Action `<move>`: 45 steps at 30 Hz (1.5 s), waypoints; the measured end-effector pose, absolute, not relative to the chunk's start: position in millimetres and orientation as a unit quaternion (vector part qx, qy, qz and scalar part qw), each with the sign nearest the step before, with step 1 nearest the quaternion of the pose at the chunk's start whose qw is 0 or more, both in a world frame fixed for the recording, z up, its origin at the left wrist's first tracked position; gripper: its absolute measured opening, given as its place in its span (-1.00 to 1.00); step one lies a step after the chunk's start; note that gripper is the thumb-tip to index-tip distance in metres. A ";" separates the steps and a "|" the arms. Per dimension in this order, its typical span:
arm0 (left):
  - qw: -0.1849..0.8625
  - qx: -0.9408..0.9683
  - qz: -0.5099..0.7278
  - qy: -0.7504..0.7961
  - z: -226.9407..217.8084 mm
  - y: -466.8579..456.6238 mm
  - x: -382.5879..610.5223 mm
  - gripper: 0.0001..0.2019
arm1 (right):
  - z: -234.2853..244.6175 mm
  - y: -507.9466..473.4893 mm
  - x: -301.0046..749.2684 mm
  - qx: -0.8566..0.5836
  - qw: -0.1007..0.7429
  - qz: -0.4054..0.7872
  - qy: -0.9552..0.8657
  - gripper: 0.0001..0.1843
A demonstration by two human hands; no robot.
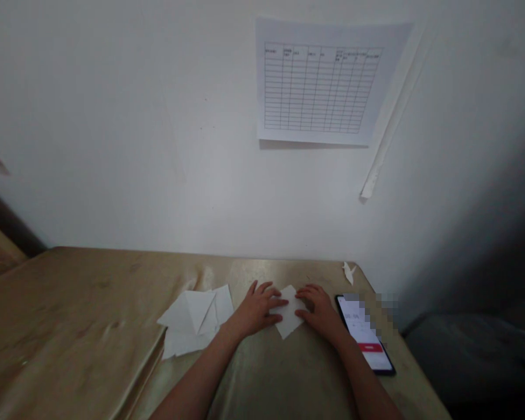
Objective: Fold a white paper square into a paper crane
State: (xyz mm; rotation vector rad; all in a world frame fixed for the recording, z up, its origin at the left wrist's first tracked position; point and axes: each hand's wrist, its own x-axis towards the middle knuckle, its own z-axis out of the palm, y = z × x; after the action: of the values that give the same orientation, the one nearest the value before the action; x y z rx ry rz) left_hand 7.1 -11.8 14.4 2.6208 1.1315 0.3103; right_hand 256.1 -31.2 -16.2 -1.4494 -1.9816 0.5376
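Observation:
A small white piece of paper point(287, 326), diamond-shaped from here, lies on the table between my two hands. My left hand point(257, 309) rests at its left side, fingers spread, with some fingertips on the paper. From the right, my right hand point(319, 312) touches the opposite edge, its fingers apart and slightly curved. Whether the paper is folded in layers I cannot tell. Left of my left forearm lies a loose pile of white paper sheets point(188, 318), some of them folded into triangles.
A phone point(354, 326) with a lit screen lies right of my right hand. Near the table's far right corner sits a small folded paper figure point(349, 273). The brownish table cover point(91, 326) is creased. Behind it, a printed table sheet point(319, 87) hangs on the white wall.

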 end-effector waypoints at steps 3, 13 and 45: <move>0.092 0.896 0.128 0.414 14.1 -12.0 6.6 -0.58 | -12.9 -33.9 253.5 -0.544 0.304 0.200 -0.756 -0.62; 0.150 0.894 0.114 0.405 12.2 -13.1 2.0 -0.56 | -11.8 -35.5 247.9 -0.565 0.278 0.166 -0.759 -0.76; 0.111 0.860 0.195 0.459 25.0 -14.7 6.4 -0.63 | -11.0 -31.2 251.2 -0.552 0.327 0.219 -0.735 -0.78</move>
State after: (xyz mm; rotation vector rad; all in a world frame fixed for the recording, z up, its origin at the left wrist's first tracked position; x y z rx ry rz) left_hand 6.4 -14.7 25.0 2.5253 1.3470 0.5741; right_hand 251.2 -31.2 -11.0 -1.4463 -1.9255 0.5743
